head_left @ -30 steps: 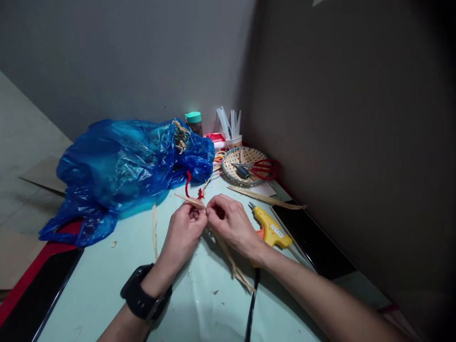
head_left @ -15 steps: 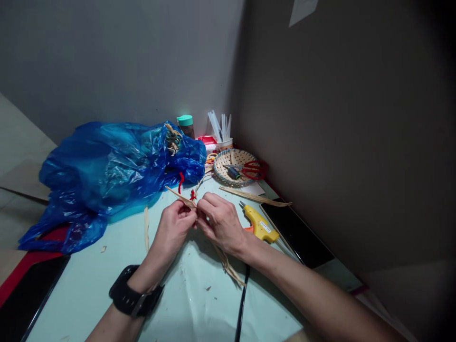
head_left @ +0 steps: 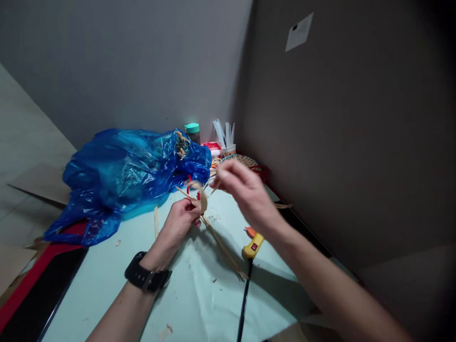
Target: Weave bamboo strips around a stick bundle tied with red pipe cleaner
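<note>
My left hand point(head_left: 181, 221) is closed, pinching a bundle of tan straw strips point(head_left: 217, 240) whose loose ends trail down to the right across the pale green table point(head_left: 199, 294). A small red piece point(head_left: 198, 194) shows at the pinch. My right hand point(head_left: 242, 190) is raised above and to the right of the left, fingers pinched on one strip point(head_left: 201, 190) that curves in a loop back to the bundle. A black watch sits on my left wrist.
A crumpled blue plastic bag point(head_left: 124, 171) fills the table's left back. A yellow glue gun point(head_left: 252, 245) with a black cord lies under my right forearm. A teal-lidded jar point(head_left: 193, 131), a cup of clear sticks point(head_left: 225, 137) and a woven basket point(head_left: 245, 161) stand in the corner.
My right hand has lifted away from the left, up and to the right, drawing one strip into a loop. The left hand keeps its hold on the bundle.
</note>
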`<act>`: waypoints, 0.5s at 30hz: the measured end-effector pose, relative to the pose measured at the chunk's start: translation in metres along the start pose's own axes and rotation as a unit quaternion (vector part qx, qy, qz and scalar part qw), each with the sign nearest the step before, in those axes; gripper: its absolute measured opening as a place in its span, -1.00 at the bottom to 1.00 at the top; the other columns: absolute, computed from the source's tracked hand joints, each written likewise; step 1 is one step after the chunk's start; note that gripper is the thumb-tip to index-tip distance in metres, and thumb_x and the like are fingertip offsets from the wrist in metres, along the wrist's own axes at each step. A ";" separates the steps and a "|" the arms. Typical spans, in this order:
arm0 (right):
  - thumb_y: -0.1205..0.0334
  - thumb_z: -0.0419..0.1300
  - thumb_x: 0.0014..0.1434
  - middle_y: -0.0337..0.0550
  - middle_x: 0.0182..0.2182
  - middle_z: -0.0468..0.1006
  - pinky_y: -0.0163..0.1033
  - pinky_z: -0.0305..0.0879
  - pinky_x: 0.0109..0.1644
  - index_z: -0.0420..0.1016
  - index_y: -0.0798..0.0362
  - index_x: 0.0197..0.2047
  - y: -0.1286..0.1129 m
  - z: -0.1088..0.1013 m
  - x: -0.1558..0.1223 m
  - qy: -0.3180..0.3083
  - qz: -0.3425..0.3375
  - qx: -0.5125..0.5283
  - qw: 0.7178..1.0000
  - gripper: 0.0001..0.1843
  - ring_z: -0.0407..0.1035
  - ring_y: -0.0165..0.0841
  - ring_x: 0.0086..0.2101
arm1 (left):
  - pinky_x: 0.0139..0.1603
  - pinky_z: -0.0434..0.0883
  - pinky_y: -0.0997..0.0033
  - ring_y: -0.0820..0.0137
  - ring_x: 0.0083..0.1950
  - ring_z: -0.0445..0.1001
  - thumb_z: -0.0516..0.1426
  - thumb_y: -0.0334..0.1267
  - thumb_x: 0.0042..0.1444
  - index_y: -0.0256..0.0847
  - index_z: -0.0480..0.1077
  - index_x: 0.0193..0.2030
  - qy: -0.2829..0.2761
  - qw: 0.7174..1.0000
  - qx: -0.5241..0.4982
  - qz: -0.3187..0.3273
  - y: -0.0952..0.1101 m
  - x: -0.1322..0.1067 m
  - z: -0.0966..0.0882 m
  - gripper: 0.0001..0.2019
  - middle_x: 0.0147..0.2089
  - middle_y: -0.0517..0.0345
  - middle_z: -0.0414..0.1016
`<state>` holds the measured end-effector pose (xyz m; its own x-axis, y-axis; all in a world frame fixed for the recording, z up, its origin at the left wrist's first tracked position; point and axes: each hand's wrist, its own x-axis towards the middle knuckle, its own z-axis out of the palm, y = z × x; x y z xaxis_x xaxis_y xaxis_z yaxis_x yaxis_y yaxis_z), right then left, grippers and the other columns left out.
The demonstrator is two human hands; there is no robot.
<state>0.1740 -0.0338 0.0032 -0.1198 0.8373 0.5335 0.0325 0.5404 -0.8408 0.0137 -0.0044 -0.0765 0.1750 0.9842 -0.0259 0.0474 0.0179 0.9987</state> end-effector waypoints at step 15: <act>0.38 -0.06 0.23 0.12 0.04 0.40 -0.04 0.12 0.04 0.47 0.13 -0.11 0.022 -0.093 0.033 0.076 -0.046 -0.620 0.780 -0.70 0.27 -0.11 -0.02 | -0.61 0.16 0.58 0.61 -0.64 0.17 0.17 -0.28 -0.02 -0.29 0.31 -0.47 -0.095 0.992 0.006 -0.086 0.011 -0.019 0.005 -0.87 -0.59 0.33 0.19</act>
<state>0.2631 0.0134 0.0104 -0.0616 0.7394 0.6704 0.9762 0.1844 -0.1137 0.0158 -0.0233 -0.0648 0.3454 0.9159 -0.2046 0.1031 0.1796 0.9783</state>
